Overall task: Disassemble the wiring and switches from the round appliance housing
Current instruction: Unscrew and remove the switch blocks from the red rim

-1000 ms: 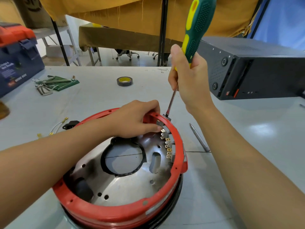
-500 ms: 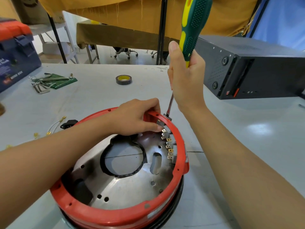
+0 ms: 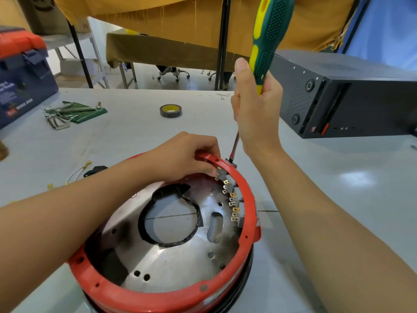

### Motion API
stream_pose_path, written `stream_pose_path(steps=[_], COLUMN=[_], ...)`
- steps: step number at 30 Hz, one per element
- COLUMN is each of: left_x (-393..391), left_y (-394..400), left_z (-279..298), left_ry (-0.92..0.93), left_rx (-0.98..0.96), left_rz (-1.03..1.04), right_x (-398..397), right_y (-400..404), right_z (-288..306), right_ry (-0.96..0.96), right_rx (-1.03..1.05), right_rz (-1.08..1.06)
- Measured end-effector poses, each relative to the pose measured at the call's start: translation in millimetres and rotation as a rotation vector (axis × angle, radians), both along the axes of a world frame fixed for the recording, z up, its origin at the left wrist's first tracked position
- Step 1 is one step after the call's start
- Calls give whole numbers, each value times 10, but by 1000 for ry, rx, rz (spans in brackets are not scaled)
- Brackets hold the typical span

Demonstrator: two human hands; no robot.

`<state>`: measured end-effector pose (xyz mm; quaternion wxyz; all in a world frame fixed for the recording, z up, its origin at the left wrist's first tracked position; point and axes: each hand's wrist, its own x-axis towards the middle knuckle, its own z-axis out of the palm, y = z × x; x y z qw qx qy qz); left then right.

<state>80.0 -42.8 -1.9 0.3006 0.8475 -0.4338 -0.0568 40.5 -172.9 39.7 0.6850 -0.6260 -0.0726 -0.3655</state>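
The round housing (image 3: 171, 297) has a red rim and a bare metal floor with a large black-edged hole. A row of switches with brass terminals (image 3: 232, 199) lines the inside of its right wall. My left hand (image 3: 185, 159) grips the far rim, fingertips pinching the topmost switch. My right hand (image 3: 257, 114) holds a green-and-yellow screwdriver (image 3: 268, 35) upright, its tip on the outside of the rim beside that switch. Loose white wires with yellow lugs and a black part (image 3: 90, 170) lie on the table to the left.
A black computer case (image 3: 347, 96) lies at the right. A roll of black tape (image 3: 170, 110) sits mid-table. Hex keys on a green pouch (image 3: 74, 112) and a blue-and-red toolbox (image 3: 20, 73) are at the far left. The table is grey.
The right hand and screwdriver have shifted slightly up and left, with the handle more upright. The left hand stays on the rim at the top switch.
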Motion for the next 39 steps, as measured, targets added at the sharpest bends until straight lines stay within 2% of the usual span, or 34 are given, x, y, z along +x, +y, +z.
stream_pose_path(steps=[19, 25, 35, 39], left_x=[14, 11, -24, -38], left_y=[0, 11, -3, -18], left_z=[-96, -51, 38, 4], left_ry=[-115, -76, 24, -49], left_rx=[20, 26, 140, 154], left_rz=[28, 7, 15, 37], right_x=[75, 73, 72, 74], right_y=[52, 49, 36, 41], right_z=[-10, -22, -27, -29], right_ry=[-44, -33, -12, -16], right_rx=[33, 8, 11, 11], right_rz=[37, 39, 27, 31])
